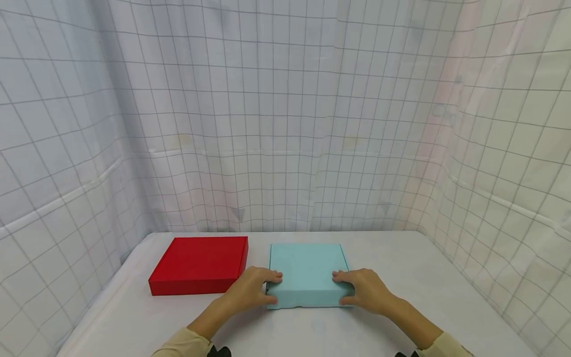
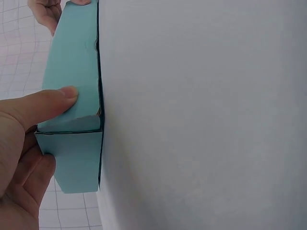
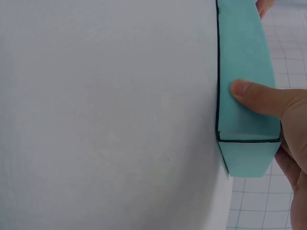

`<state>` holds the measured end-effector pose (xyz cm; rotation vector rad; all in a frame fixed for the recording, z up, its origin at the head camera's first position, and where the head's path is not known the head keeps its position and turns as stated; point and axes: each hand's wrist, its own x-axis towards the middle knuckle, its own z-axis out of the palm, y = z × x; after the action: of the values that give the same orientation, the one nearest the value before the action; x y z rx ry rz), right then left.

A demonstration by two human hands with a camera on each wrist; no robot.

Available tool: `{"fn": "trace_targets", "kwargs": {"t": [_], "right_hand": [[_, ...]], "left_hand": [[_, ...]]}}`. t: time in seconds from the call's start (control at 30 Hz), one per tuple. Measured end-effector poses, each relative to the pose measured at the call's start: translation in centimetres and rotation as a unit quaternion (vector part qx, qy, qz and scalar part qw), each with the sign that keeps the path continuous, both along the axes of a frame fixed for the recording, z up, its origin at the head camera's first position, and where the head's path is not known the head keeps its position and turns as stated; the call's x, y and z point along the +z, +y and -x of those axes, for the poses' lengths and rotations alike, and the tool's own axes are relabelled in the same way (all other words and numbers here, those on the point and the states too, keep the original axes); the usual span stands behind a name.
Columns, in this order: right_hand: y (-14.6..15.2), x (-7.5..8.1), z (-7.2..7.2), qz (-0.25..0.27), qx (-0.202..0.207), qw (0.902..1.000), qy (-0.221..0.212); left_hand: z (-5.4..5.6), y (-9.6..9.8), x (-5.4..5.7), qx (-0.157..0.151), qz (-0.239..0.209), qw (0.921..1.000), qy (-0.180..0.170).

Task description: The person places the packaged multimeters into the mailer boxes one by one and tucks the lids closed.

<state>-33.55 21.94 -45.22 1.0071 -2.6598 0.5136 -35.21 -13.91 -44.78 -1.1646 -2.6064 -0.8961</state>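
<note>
A flat light blue cardboard box (image 1: 308, 267), its lid down, lies on the white table. My left hand (image 1: 253, 287) grips its front left corner, and in the left wrist view the thumb (image 2: 62, 98) presses the front face while the other fingers lie at the side and top. At the front right corner my right hand (image 1: 368, 292) holds the box the same way. Its thumb (image 3: 249, 93) rests on the front face in the right wrist view. Some fingertips of both hands are hidden behind the box there.
A flat red box (image 1: 200, 265), also closed, lies on the table to the left, close to my left hand. White cloth with a dark grid (image 1: 285, 124) hangs behind the table and along both sides. The white tabletop (image 1: 401, 263) extends right of the blue box.
</note>
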Motion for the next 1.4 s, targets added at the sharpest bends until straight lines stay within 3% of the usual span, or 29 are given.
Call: {"fn": "trace_targets", "kwargs": {"t": [0.23,0.63,1.0,1.4], "right_hand": [[0.2,-0.7,0.5,0.001,0.017,0.9985,0.052],[-0.1,-0.9,0.4,0.006,0.026,0.9952,0.094],[-0.1,-1.0,0.2,0.010,0.015,0.9961,0.086],[0.1,-0.6,0.2,-0.037,0.023,0.9932,0.108]], "left_hand": [[0.3,0.3,0.0,0.010,0.010,0.9995,0.029],[0.1,0.6,0.3,0.026,0.031,0.9978,0.052],[-0.2,0.8,0.4,0.036,0.048,0.9968,0.054],[-0.1,0.7,0.3,0.028,0.047,0.9979,0.036]]}}
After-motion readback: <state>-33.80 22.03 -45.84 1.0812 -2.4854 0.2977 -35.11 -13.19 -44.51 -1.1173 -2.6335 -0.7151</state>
